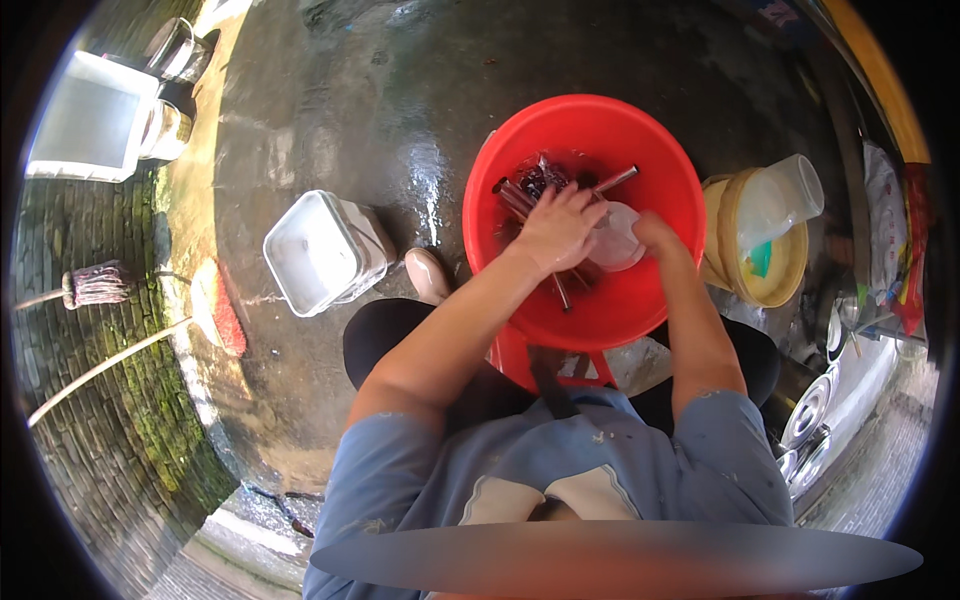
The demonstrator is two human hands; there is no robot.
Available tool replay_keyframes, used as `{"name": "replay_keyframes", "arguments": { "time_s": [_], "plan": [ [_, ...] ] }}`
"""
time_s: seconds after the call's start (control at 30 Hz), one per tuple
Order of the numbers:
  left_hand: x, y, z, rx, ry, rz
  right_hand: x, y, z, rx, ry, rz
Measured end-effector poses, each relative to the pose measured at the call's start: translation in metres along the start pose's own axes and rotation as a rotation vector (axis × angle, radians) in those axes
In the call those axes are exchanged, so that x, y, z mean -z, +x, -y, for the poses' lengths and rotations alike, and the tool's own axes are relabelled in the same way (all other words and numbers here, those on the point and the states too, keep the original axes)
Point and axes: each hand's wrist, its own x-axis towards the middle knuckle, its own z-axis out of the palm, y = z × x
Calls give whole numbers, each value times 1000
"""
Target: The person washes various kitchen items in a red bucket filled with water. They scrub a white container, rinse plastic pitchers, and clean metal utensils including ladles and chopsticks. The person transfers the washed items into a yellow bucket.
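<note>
A wide red basin (488, 160) stands before me on a red stool (514, 357). Inside it lie several dark, shiny tubes or handles (617, 179), along with a dark purple bundle (541, 174) whose kind I cannot make out. My right hand (655, 236) grips the rim of a translucent plastic cup or bowl (614, 242), tilted low in the basin; some of its fingers are hidden. Across the dark pieces, my left hand (560, 232) stretches its fingers out, the tips close to the cup's left side. What lies beneath that palm is hidden.
Left of me stands a square white bucket (312, 252). A yellowish bucket (720, 240) holding a clear plastic container (785, 203) is right of the basin. Farther left are a broom (220, 308), a mop (98, 285) and a white tub (90, 115). The concrete floor (330, 110) looks wet.
</note>
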Motion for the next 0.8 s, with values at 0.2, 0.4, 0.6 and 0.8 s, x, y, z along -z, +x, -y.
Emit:
{"name": "replay_keyframes", "arguments": {
  "time_s": [0.2,0.4,0.6,0.8],
  "plan": [
    [-7,15,-19,250,117,410,32,-127,87,65,55,-284],
    [37,40,-26,398,147,370,34,-192,123,326,-306,-759],
    [31,35,1,439,277,281,47,-241,149,631,-169,-816],
    [-14,33,12,104,329,181,16,-181,111,539,-718,-433]
  ]
}}
